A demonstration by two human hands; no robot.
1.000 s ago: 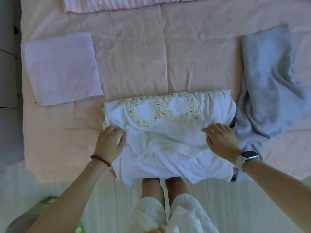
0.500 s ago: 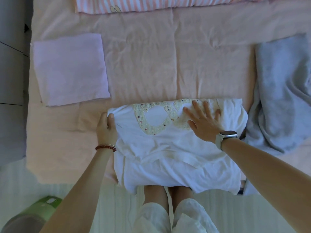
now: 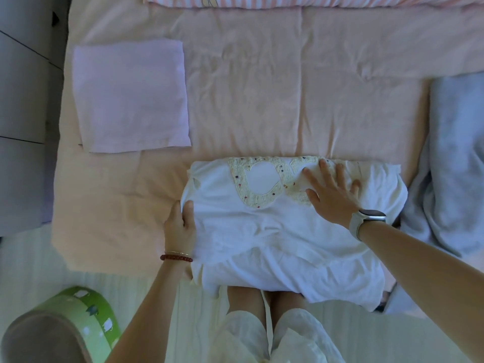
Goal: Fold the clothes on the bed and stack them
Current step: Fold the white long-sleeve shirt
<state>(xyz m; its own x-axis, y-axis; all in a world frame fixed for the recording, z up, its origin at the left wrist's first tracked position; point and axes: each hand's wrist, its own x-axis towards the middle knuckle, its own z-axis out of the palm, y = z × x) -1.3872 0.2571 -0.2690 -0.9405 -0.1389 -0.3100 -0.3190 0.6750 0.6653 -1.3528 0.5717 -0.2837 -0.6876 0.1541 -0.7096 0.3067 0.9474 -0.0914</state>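
Note:
A white garment [image 3: 282,239] with a cream embroidered neckline lies partly folded at the bed's near edge, its hem hanging over the side. My left hand [image 3: 180,226] grips its left edge, thumb on top and fingers curled under the cloth. My right hand [image 3: 330,192] lies flat with spread fingers on the upper right of the garment, over the embroidery. A folded lilac cloth [image 3: 131,95] sits on the bed at the far left. An unfolded grey garment [image 3: 453,163] lies crumpled at the right edge.
The pink bedspread [image 3: 262,87] covers the bed. A pink striped pillow or blanket [image 3: 288,1] lies along the far edge. A green round stool [image 3: 65,320] stands on the floor at lower left. Grey furniture [image 3: 23,100] borders the bed's left side.
My right hand moved from the garment's right edge up onto the embroidered neckline and flattened. My left hand shifted to the left edge and took hold of it.

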